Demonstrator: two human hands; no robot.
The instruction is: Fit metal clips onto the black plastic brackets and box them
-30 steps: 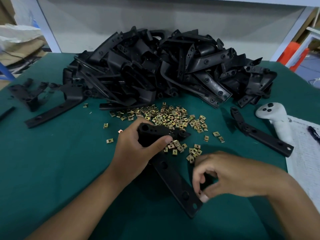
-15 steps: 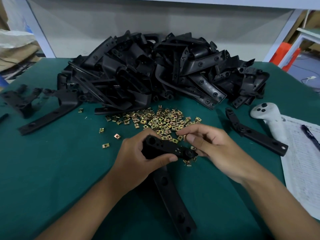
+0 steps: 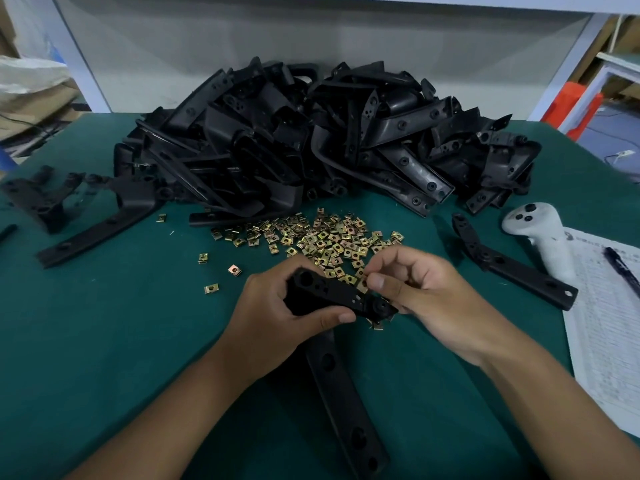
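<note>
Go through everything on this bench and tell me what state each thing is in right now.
Left hand: grips the held bracket's upper end.
Right hand: pinches a clip at the bracket's edge.
Held bracket: lifted, long arm angled down toward the mat.
Pinched clip: at the bracket, seating unclear.
Loose clips: scattered on the mat.
Bracket pile: heaped, untouched.
Lone bracket: lying flat.
Pen: resting on paper.

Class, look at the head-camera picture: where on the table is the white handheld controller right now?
The white controller lies at the right of the green table, between a loose black bracket and the printed paper sheet, right of the bracket pile.
</note>
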